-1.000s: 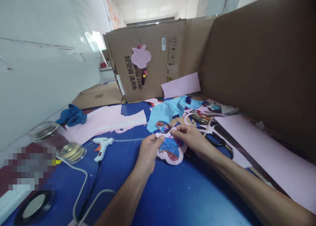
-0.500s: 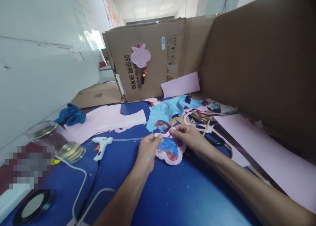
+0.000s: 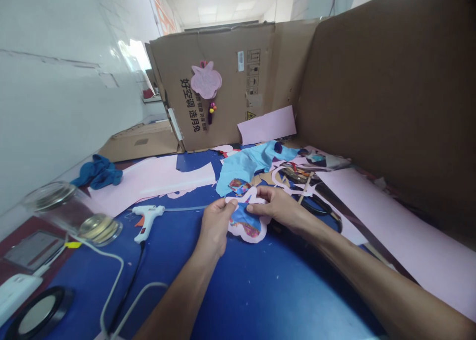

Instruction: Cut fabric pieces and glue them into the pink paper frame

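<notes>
Between my two hands is a pink felt cutout with a wavy outline and two ear-like points at the top. Blue patterned fabric lies over its middle. My left hand pinches its left edge between thumb and fingers. From the right, my right hand grips the upper right side, its thumb resting on the blue fabric. The piece is held just above the blue table. Just beyond it lies a patterned fabric scrap on light-blue cloth.
A white glue gun with a cord lies at left, near a clear jar and a power strip. Pink felt sheets spread behind. Cardboard walls enclose the back and right. Scissors and scraps lie at right.
My right thumb has moved down from the cutout's top edge onto the blue fabric, and the right ear-like point now shows. The whole view has shifted slightly.
</notes>
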Demonstrator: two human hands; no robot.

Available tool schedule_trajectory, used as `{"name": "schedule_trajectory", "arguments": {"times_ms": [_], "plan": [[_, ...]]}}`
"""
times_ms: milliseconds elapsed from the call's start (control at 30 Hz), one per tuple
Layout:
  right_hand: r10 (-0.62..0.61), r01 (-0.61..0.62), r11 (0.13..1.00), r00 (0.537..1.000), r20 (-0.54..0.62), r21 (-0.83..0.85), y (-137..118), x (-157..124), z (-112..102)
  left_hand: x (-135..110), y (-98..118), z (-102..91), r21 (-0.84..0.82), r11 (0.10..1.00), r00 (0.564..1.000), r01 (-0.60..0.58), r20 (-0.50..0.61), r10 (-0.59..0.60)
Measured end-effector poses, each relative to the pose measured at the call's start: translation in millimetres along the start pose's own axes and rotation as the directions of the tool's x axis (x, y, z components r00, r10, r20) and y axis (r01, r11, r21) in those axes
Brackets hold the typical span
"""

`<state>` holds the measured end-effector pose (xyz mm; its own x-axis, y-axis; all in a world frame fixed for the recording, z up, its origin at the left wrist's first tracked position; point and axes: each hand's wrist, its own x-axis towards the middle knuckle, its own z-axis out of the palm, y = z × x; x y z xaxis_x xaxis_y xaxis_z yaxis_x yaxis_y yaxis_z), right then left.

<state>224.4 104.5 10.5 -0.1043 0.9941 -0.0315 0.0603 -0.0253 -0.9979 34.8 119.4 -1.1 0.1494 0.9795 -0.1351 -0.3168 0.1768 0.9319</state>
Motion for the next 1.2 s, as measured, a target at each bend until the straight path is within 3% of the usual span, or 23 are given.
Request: {"name": "schedule_trajectory", "arguments": {"times_ms": [567, 867, 1200], "plan": [[0.073, -0.074, 0.996, 0.997, -0.013, -0.043, -9.3, -4.2, 2.5, 1.5, -2.4, -0.8, -0.007, 1.000, 1.000, -0.010, 0.020, 0.010], [0.032, -0.032, 0.999, 0.999, 0.028, 0.009, -1.7, 0.5, -0.4, 2.3, -4.5, -2.0, 0.008, 1.000, 1.000, -0.008, -0.006, 0.008], [0.020, -0.018, 1.000, 0.996, -0.086, 0.022, -15.1, -1.5, 2.9, 2.0, -2.9, -2.1, 0.011, 1.000, 1.000, -0.003, 0.027, 0.003]]}}
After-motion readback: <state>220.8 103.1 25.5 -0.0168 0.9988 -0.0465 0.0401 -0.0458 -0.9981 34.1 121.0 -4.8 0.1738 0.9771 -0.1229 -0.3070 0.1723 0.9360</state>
